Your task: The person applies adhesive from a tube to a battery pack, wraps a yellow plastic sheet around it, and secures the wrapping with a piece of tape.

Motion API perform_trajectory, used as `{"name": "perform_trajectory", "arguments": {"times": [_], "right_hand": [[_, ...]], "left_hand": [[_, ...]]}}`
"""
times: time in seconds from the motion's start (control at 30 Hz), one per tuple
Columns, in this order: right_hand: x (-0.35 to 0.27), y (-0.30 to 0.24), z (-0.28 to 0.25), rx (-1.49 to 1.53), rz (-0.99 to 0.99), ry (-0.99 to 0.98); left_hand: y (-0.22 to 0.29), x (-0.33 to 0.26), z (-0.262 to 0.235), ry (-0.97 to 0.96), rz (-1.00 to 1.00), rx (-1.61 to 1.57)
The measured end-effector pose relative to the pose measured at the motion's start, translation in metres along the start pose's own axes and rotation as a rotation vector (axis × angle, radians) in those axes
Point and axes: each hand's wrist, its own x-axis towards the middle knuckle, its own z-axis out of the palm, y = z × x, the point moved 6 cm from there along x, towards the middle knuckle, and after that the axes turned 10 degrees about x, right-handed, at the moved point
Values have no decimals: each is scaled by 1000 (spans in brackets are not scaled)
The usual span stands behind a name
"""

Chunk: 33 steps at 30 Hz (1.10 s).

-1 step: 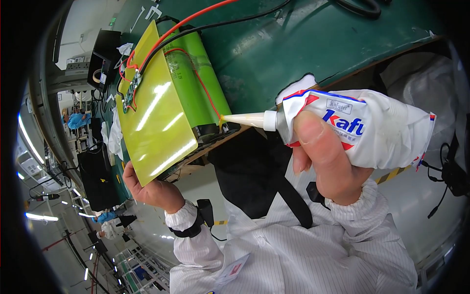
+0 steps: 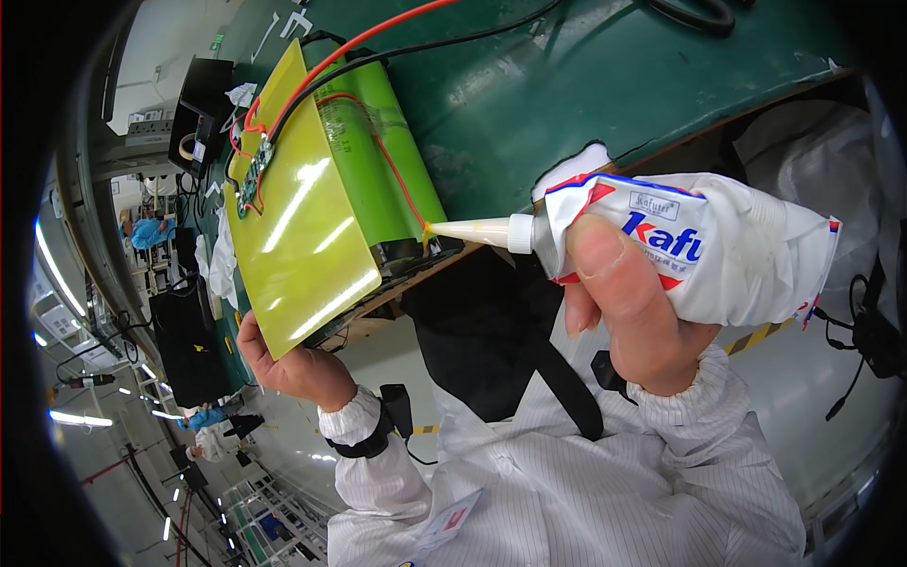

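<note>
Around the green surface [image 2: 510, 109] nothing has visibly shifted, so we judge the work steady: our right hand [image 2: 638, 298] clamps its fingers on the white tube [image 2: 761, 241], nozzle [image 2: 477, 230] at the red wire [image 2: 399, 177] on the green cells [image 2: 359, 180]; whether our left hand [image 2: 307, 375] grips the yellow sheet [image 2: 316, 250], we cannot tell.

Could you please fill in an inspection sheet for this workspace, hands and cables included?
Surface: green bench top, scuffed.
Job's things: white tube, its nozzle tip at the lower end of a thin red wire on green cylindrical cells; yellow sheet beside them, bearing a circuit board.
Clutter: white angular pieces on the bench.
Hands: right hand grips the tube; left hand at the sheet's near corner, grip unclear.
Cables: thick red cable and black cable cross above the cells.
Surroundings: person in blue in the left background.
</note>
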Motion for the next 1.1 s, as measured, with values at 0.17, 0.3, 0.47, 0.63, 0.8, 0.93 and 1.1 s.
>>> {"name": "perform_trajectory", "arguments": {"times": [0.17, 0.3, 0.47, 0.63, 0.8, 0.93, 1.1], "right_hand": [[-1, -1, -2, 0, 2, -2], [-1, -2, -2, -1, 3, -3], [0, -1, -1, -3, 6, -5], [1, -1, 0, -3, 7, -9], [1, -1, -1, -6, 9, -13], [1, -1, -1, -7, 11, -16], [2, -1, -2, -9, 11, -20]], "left_hand": [[-3, 0, -2, -49, -10, -41], [0, 0, -1, -55, -5, -40], [2, 0, 1, -46, -1, -34], [2, 0, 0, -50, 6, -21], [3, -1, 2, -51, 11, -27], [2, 0, 0, -46, 8, -16], [1, 0, 1, -46, 7, -35]]}}
